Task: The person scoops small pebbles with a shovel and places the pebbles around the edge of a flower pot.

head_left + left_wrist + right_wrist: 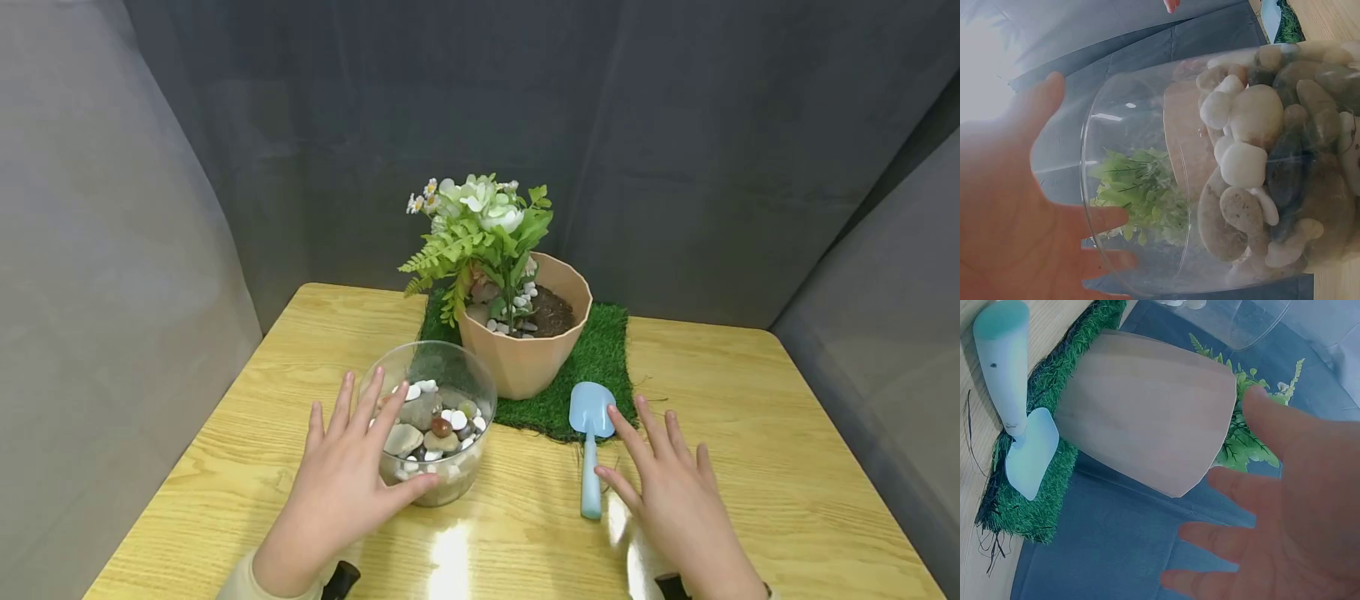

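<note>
My left hand [341, 471] is spread with straight fingers over the near left side of a clear bowl [1141, 94]. Stones [1260, 125] in white, grey and brown lie inside that bowl. Fingers spread too, my right hand [671, 492] hovers beside a light blue hand trowel [590, 467] and holds nothing. The trowel's blade rests on the green turf mat [607, 350], its handle on the table. Behind the bowl stands a peach flowerpot [525, 367] with soil, pebbles and a leafy plant with white flowers [480, 225]. Whether the left hand touches the bowl I cannot tell.
The wooden table [750, 433] carries everything, and its far edge runs just behind the mat. Dark grey cloth [675, 167] hangs at the back, with lighter cloth [112, 250] on the left side and more cloth on the right.
</note>
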Available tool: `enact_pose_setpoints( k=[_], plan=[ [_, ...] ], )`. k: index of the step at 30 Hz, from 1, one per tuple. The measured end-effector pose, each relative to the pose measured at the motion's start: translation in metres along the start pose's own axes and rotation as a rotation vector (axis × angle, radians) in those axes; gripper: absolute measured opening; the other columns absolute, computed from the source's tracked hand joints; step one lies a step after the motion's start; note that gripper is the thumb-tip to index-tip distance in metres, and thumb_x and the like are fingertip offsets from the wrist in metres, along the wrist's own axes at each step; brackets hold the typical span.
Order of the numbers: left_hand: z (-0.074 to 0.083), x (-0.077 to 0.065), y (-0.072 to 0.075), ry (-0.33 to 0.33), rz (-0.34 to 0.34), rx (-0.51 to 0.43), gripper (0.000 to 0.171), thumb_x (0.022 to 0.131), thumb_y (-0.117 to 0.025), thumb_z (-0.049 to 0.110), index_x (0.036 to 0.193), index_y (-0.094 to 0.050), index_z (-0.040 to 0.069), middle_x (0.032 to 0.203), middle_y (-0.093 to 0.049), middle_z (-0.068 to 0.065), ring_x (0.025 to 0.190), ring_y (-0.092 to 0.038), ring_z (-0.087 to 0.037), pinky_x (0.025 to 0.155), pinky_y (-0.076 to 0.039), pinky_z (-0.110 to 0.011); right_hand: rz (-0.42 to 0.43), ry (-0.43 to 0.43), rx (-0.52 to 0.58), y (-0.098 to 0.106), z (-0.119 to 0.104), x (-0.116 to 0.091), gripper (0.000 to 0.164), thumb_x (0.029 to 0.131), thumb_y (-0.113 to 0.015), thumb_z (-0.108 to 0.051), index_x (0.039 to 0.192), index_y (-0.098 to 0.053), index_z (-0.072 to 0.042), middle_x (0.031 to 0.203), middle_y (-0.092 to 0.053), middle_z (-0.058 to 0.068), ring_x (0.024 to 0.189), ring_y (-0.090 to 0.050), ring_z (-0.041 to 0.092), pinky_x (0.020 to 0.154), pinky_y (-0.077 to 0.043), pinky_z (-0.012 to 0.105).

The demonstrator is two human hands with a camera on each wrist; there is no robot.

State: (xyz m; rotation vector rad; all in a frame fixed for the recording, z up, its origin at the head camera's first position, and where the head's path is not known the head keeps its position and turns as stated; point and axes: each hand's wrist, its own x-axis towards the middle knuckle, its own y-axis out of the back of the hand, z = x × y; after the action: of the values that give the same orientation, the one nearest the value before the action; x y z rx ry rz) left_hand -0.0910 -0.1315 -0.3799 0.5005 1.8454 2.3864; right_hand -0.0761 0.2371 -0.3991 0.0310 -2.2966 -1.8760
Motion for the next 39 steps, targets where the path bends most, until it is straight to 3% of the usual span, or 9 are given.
enact_pose_setpoints(
  k=[5, 9, 14, 18, 22, 27, 31, 35, 39],
  plan=[
    [-0.002, -0.001, 0.001, -0.006, 0.045, -0.047, 0.095, 0.089, -0.061, 0.074, 0.164, -0.031, 0.024, 0.173, -0.019, -0.01, 0.158, -0.014, -0.045, 0.119, -0.019, -0.076, 0.14, 0.057, -0.002, 0.0, 0.0, 0.0, 0.069, 0.097, -0.07, -0.044, 0.157, -0.044, -0.022, 0.159, -0.042, 0.021, 0.137, -0.047, 0.052, 0.103, -0.036, 0.081],
    [-0.005, -0.002, 0.001, -0.035, 0.175, -0.112, 0.079, 0.093, -0.065, 0.061, 0.155, -0.046, 0.017, 0.166, -0.037, -0.011, 0.151, -0.034, -0.043, 0.117, -0.034, -0.068, 0.308, 0.124, 0.036, -0.001, -0.001, 0.001, 0.056, 0.089, -0.082, -0.027, 0.139, -0.063, -0.011, 0.134, -0.063, 0.021, 0.114, -0.065, 0.046, 0.09, -0.051, 0.068],
    [-0.01, -0.002, 0.001, -0.082, 0.361, -0.185, 0.053, 0.094, -0.071, 0.044, 0.136, -0.064, 0.012, 0.141, -0.063, -0.01, 0.13, -0.059, -0.035, 0.103, -0.05, -0.06, 0.421, 0.155, 0.081, -0.001, -0.002, 0.002, 0.044, 0.084, -0.085, -0.018, 0.125, -0.072, -0.008, 0.121, -0.07, 0.016, 0.099, -0.071, 0.041, 0.077, -0.057, 0.06],
    [-0.014, -0.001, -0.001, -0.11, 0.475, -0.21, 0.042, 0.092, -0.074, 0.033, 0.126, -0.07, 0.01, 0.125, -0.071, -0.009, 0.115, -0.067, -0.032, 0.095, -0.056, -0.054, 0.484, 0.166, 0.103, -0.001, -0.002, 0.002, 0.035, 0.083, -0.085, -0.013, 0.116, -0.075, -0.007, 0.115, -0.073, 0.015, 0.095, -0.072, 0.039, 0.076, -0.059, 0.057],
    [-0.017, 0.0, -0.003, -0.098, 0.552, -0.226, 0.036, 0.089, -0.076, 0.026, 0.118, -0.072, 0.006, 0.113, -0.073, -0.011, 0.104, -0.07, -0.033, 0.087, -0.058, -0.05, 0.531, 0.162, 0.116, -0.002, -0.002, 0.001, 0.029, 0.083, -0.084, -0.011, 0.11, -0.077, -0.007, 0.108, -0.075, 0.014, 0.092, -0.073, 0.037, 0.076, -0.059, 0.056],
    [-0.024, -0.001, -0.006, -0.053, 0.589, -0.259, 0.031, 0.089, -0.077, 0.019, 0.114, -0.071, 0.002, 0.108, -0.071, -0.014, 0.1, -0.068, -0.035, 0.084, -0.057, -0.05, 0.564, 0.161, 0.12, -0.002, 0.0, 0.0, 0.024, 0.082, -0.083, -0.008, 0.105, -0.077, -0.007, 0.1, -0.076, 0.012, 0.085, -0.074, 0.034, 0.071, -0.06, 0.053],
    [-0.03, -0.002, -0.011, 0.0, 0.594, -0.305, 0.034, 0.089, -0.077, 0.016, 0.119, -0.068, 0.002, 0.11, -0.068, -0.014, 0.102, -0.066, -0.033, 0.086, -0.055, -0.049, 0.564, 0.143, 0.117, -0.003, 0.002, -0.001, 0.021, 0.083, -0.082, -0.008, 0.103, -0.077, -0.008, 0.098, -0.076, 0.011, 0.079, -0.073, 0.032, 0.069, -0.059, 0.053],
    [-0.037, -0.003, -0.017, 0.039, 0.571, -0.374, 0.039, 0.093, -0.073, 0.014, 0.128, -0.063, -0.001, 0.118, -0.063, -0.016, 0.106, -0.062, -0.03, 0.085, -0.051, -0.036, 0.563, 0.124, 0.107, -0.005, 0.002, -0.002, 0.02, 0.083, -0.081, -0.009, 0.103, -0.077, -0.008, 0.097, -0.076, 0.012, 0.072, -0.071, 0.031, 0.067, -0.058, 0.054],
    [-0.045, -0.001, -0.025, 0.062, 0.513, -0.5, 0.04, 0.1, -0.063, 0.012, 0.136, -0.054, -0.005, 0.129, -0.056, -0.02, 0.114, -0.058, -0.031, 0.087, -0.045, -0.027, 0.567, 0.117, 0.106, -0.006, 0.002, -0.002, 0.019, 0.083, -0.081, -0.008, 0.102, -0.077, -0.008, 0.096, -0.076, 0.012, 0.073, -0.071, 0.031, 0.067, -0.058, 0.054]
  ],
)
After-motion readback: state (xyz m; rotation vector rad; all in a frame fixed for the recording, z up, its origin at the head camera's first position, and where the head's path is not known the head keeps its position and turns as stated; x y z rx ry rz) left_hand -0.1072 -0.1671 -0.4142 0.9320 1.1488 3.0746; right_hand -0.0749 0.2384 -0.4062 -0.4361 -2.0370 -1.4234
